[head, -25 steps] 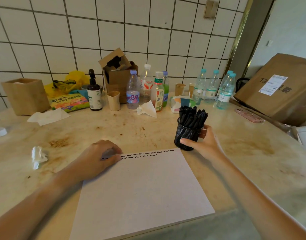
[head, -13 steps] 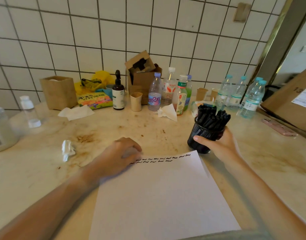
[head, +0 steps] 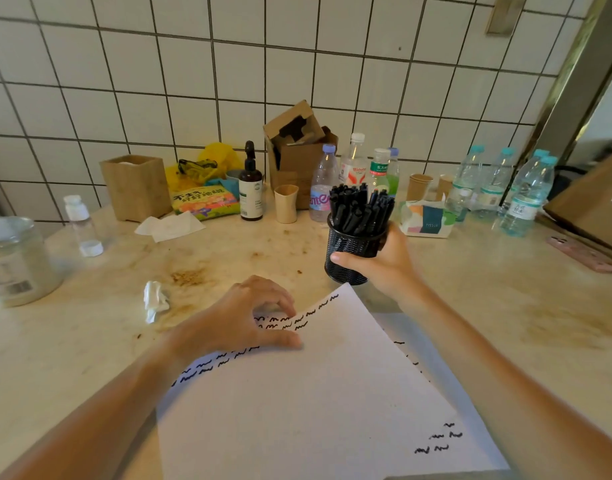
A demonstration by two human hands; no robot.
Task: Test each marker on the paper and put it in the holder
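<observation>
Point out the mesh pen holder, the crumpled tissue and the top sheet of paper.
mesh pen holder (head: 346, 244), head view, on its mesh wall above the thumb.
crumpled tissue (head: 155, 300), head view, on its middle.
top sheet of paper (head: 315, 403), head view, on its blank centre.

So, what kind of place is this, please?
Probably a kitchen or pantry counter in a home or office: a stained stone countertop against a white tiled wall, crowded with water bottles and paper cups.

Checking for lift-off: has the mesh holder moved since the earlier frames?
Yes. The holder, gripped by the right hand, now overlaps the bottles behind it; earlier it stood well below them, so it has gone up and back.
</observation>
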